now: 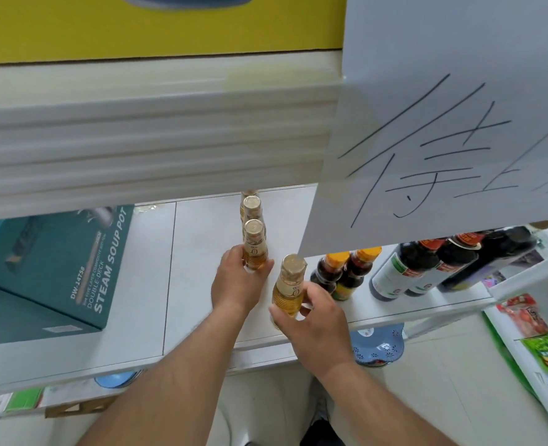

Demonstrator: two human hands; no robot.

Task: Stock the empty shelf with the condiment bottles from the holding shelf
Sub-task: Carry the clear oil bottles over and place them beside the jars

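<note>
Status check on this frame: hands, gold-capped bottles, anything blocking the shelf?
Left hand grips front row bottle on white shelf. Right hand holds another bottle beside it. Hanging paper sign and dark sauce bottles crowd the right.

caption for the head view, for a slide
Each hand, left hand and right hand, holds a golden bottle on the white shelf.

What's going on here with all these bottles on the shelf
A person is stocking a white shelf with golden condiment bottles. The left hand grips one golden bottle at the front of a row running back along the shelf, and the right hand holds another golden bottle just beside it. Dark sauce bottles already stand to the right, and a teal soup pot box sits to the left.
</note>
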